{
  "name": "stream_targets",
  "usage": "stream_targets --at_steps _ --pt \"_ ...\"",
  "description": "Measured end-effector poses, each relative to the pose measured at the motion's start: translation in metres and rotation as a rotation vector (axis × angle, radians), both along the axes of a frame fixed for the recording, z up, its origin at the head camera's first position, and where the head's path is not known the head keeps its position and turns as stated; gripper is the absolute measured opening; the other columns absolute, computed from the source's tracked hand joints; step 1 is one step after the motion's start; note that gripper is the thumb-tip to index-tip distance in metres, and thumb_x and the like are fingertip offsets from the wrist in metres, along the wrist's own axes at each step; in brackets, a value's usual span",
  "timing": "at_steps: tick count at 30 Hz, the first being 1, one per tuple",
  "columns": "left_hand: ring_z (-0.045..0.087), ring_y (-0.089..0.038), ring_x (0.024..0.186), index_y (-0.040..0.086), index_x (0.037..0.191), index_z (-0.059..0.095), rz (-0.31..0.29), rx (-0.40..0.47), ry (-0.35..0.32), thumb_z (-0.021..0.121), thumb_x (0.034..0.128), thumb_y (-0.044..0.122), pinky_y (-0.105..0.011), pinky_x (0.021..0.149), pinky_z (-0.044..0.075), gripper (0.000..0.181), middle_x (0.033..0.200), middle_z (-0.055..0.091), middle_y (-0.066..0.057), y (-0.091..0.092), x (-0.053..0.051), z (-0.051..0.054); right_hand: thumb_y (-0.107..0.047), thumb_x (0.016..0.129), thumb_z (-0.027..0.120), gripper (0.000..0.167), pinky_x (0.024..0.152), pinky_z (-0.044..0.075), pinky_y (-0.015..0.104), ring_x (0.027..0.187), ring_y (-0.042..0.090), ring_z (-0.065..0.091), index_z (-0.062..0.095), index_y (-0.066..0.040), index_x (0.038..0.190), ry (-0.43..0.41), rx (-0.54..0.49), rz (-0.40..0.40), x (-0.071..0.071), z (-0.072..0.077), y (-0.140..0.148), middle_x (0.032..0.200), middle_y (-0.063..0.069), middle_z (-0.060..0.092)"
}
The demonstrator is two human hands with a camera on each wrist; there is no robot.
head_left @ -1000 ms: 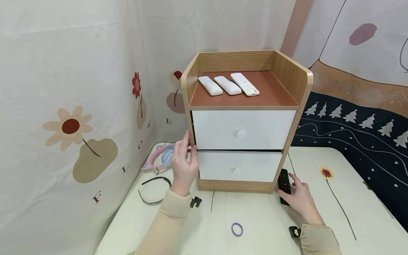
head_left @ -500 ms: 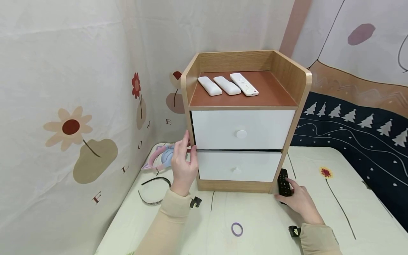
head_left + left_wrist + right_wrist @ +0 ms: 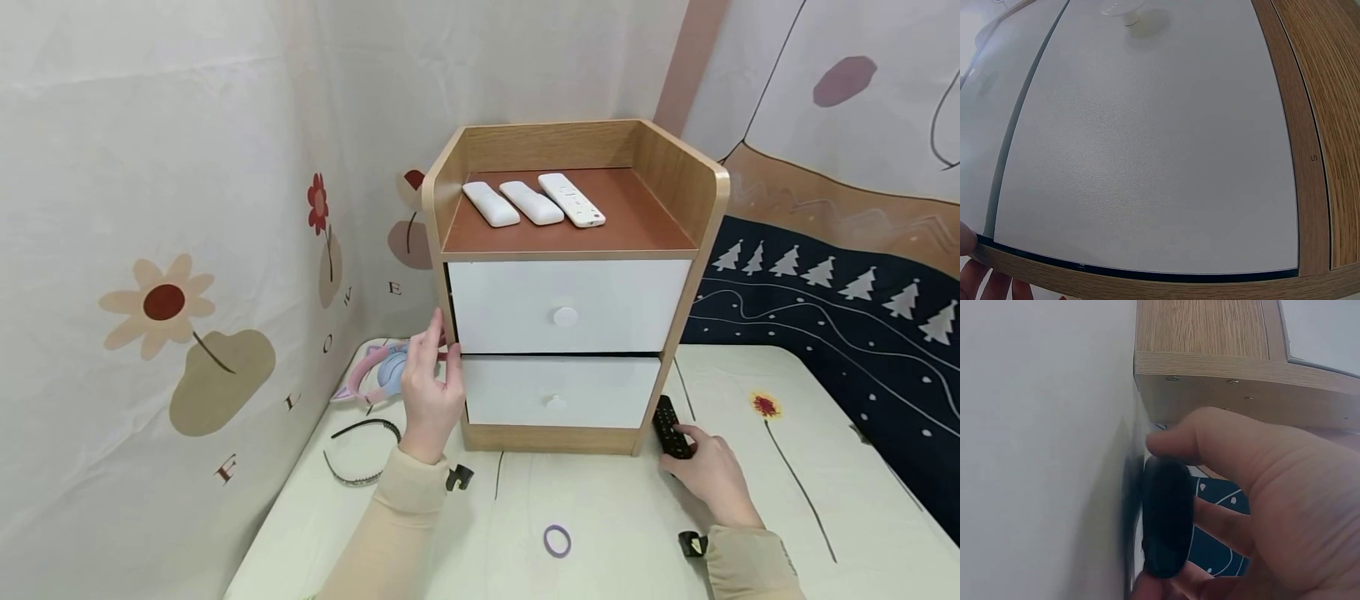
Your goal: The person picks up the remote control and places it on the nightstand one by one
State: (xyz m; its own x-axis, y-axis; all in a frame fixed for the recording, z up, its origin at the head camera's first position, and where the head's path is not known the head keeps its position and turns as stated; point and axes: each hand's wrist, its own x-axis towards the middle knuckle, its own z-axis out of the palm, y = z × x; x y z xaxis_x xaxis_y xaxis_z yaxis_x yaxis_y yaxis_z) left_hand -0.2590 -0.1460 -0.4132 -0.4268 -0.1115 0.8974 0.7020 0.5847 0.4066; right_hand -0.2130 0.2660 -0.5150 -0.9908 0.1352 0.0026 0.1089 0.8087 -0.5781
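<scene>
A small wooden cabinet [image 3: 510, 438] with a white upper drawer [image 3: 502, 307] and a white lower drawer [image 3: 510, 388] stands on the table. My left hand [image 3: 433, 408] holds the cabinet's left side panel, its thumb at the front edge and its fingers on the outer side. Right of the cabinet, my right hand [image 3: 712, 477] grips a black remote control [image 3: 667, 423] by its near end, between thumb and fingers. In the right wrist view the remote [image 3: 1166, 519] is blurred and appears end-on, close to the table surface; whether it touches cannot be told.
Three white remotes [image 3: 572, 200] lie on the cabinet's brown top shelf. Pink and blue cat-ear headphones [image 3: 375, 371] and a dark headband [image 3: 352, 479] lie at the left. A purple ring [image 3: 557, 542] is in front of the cabinet.
My right fingers have closed round the near end of the black remote, which has turned slightly. The left hand stays on the cabinet's side.
</scene>
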Motion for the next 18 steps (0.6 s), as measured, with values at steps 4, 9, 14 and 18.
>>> stream_targets --at_steps 4,9,14,18 --pt "0.071 -0.035 0.104 0.0 0.161 0.053 -0.001 0.002 -0.007 0.065 0.1064 0.0 -0.03 0.085 0.062 0.056 0.118 0.066 -0.025 0.0 0.0 0.0 -0.026 0.092 0.079 0.066 0.067 0.051 0.034 0.094 0.037 0.066 0.061 0.007 0.146 0.057 -0.025 -0.053 0.002 0.003 -0.001 0.117 0.036 0.07" --pt "0.071 -0.036 0.106 0.0 0.16 0.053 -0.003 0.004 -0.01 0.064 0.1068 0.0 -0.02 0.089 0.059 0.055 0.119 0.066 -0.025 0.0 0.0 0.0 -0.032 0.096 0.079 0.059 0.074 0.057 0.042 0.107 0.049 0.071 0.066 0.004 0.142 0.095 -0.07 -0.138 0.005 0.009 -0.002 0.13 0.04 0.069" --pt "0.071 -0.036 0.105 0.0 0.16 0.053 0.0 0.006 -0.007 0.064 0.1068 0.0 -0.016 0.091 0.057 0.054 0.119 0.066 -0.025 0.0 0.0 0.0 -0.033 0.096 0.08 0.049 0.08 0.054 0.045 0.115 0.05 0.068 0.071 0.0 0.131 0.174 -0.134 -0.243 0.009 0.017 -0.005 0.131 0.036 0.071" --pt "0.071 -0.036 0.105 0.0 0.16 0.053 0.002 0.005 -0.004 0.064 0.107 0.002 -0.023 0.089 0.06 0.054 0.118 0.066 -0.025 0.0 0.0 -0.001 -0.033 0.094 0.079 0.042 0.079 0.047 0.04 0.109 0.044 0.068 0.075 -0.002 0.122 0.246 -0.172 -0.309 0.011 0.025 -0.004 0.124 0.03 0.076"
